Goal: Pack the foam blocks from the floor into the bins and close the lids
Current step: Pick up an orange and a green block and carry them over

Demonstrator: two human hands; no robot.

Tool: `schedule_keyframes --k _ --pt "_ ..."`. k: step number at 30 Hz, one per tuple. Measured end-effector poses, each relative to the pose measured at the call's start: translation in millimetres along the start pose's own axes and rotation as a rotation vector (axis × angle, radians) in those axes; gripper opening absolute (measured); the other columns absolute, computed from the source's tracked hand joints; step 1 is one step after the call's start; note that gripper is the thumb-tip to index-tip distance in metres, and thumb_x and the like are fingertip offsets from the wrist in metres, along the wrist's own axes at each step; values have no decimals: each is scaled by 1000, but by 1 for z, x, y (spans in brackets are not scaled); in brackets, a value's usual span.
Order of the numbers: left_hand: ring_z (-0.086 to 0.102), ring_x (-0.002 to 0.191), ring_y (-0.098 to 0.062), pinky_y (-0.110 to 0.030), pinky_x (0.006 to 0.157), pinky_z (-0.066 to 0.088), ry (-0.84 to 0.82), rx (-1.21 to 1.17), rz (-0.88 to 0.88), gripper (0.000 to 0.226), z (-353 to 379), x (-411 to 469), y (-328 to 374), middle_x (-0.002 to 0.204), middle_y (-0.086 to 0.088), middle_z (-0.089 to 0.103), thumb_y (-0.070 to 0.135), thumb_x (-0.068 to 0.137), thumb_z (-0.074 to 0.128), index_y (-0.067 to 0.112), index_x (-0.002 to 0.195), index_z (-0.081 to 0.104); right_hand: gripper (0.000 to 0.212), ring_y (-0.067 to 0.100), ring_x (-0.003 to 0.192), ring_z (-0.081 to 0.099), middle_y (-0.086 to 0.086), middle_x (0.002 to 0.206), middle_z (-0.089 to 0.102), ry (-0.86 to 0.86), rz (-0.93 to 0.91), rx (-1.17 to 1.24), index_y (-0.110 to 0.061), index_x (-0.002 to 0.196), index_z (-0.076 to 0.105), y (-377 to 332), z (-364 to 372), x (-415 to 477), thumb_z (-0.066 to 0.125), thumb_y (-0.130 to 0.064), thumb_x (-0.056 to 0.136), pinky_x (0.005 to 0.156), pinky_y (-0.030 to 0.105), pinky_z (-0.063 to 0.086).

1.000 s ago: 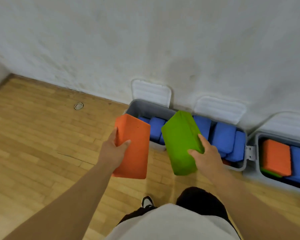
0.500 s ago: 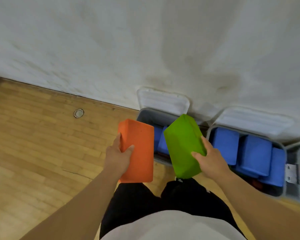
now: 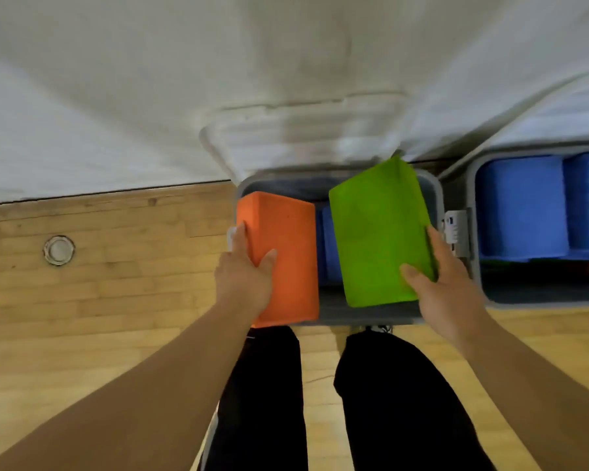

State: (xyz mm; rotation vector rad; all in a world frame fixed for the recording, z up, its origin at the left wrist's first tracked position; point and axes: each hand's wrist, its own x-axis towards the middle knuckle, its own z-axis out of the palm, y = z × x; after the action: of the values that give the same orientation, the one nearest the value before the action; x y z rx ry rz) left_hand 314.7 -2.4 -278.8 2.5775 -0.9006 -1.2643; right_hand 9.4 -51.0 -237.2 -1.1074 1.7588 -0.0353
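Observation:
My left hand (image 3: 244, 280) grips an orange foam block (image 3: 286, 253) by its left edge, thumb on its face. My right hand (image 3: 442, 287) grips a green foam block (image 3: 378, 232) by its right edge. Both blocks hang over the open grey bin (image 3: 361, 317) right in front of me. A blue block (image 3: 330, 246) shows inside it between the two held blocks. The bin's white lid (image 3: 303, 137) leans open against the wall.
A second open grey bin (image 3: 473, 232) stands to the right, holding blue blocks (image 3: 524, 205); a latch (image 3: 456, 232) sits between the bins. A round metal floor fitting (image 3: 59, 250) lies on the wooden floor at the left. My dark-trousered legs (image 3: 266, 402) stand at the bin's front edge.
I have stepped up to the left bin and leaned over it. Both hands carried their blocks forward, from in front of the bin to above its opening.

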Motion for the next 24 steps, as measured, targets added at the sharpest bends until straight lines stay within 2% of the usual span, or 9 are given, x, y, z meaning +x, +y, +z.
schedule_keyframes --k 3,7,10,12,15,18,20,22,24 --pt "49 133 -35 -55 108 44 -30 75 -3 77 48 66 -21 154 -6 43 62 96 49 49 157 5 73 17 126 48 -13 142 40 -15 10 122 -54 156 15 33 50 48 60 -36 101 111 45 40" --pt "50 132 -36 -50 110 42 -110 40 -16 79 103 127 -44 153 -7 44 52 99 53 47 159 2 72 6 126 45 -23 143 39 -26 49 237 -48 158 13 69 94 83 55 -26 104 104 29 37" --pt "38 141 -36 -51 116 35 -118 37 -54 84 124 143 -48 160 -10 28 59 96 55 43 160 3 72 6 131 45 -25 145 38 -48 64 346 -48 158 12 84 114 98 53 -23 104 112 32 37" --pt "41 142 -30 -42 117 34 -164 -93 -26 83 132 138 -40 160 -8 35 60 96 56 41 161 8 72 1 129 47 -33 139 40 -68 66 375 -48 158 12 87 122 103 52 -22 104 116 32 35" --pt "52 133 -12 -31 110 43 -278 -312 37 87 134 117 -29 152 8 48 49 94 67 46 160 10 73 -16 112 49 -57 116 38 -159 31 286 -55 156 8 80 132 110 53 -31 104 113 30 37" --pt "43 121 2 -22 97 41 -298 -275 91 99 119 107 -31 153 20 38 37 91 75 52 157 3 78 -1 107 57 -46 116 43 -216 -28 135 -59 153 1 63 148 117 55 -41 102 101 29 45" --pt "44 126 -2 -27 99 43 -245 -210 94 104 107 109 -39 158 17 35 35 89 78 56 155 1 83 2 93 61 -37 113 46 -202 -75 44 -60 153 -3 49 161 124 58 -40 101 87 22 50" --pt "48 133 -11 -37 106 47 -196 -135 98 105 95 116 -50 157 15 36 34 88 79 59 153 0 88 1 82 57 -31 119 48 -202 -118 -17 -61 152 -4 39 177 132 62 -36 100 74 13 46" --pt "49 134 -17 -44 106 49 -165 -22 105 105 85 127 -61 156 12 38 32 89 78 58 154 0 92 2 92 55 -22 134 47 -219 -164 -86 -60 153 -4 34 200 138 65 -33 98 77 13 44"
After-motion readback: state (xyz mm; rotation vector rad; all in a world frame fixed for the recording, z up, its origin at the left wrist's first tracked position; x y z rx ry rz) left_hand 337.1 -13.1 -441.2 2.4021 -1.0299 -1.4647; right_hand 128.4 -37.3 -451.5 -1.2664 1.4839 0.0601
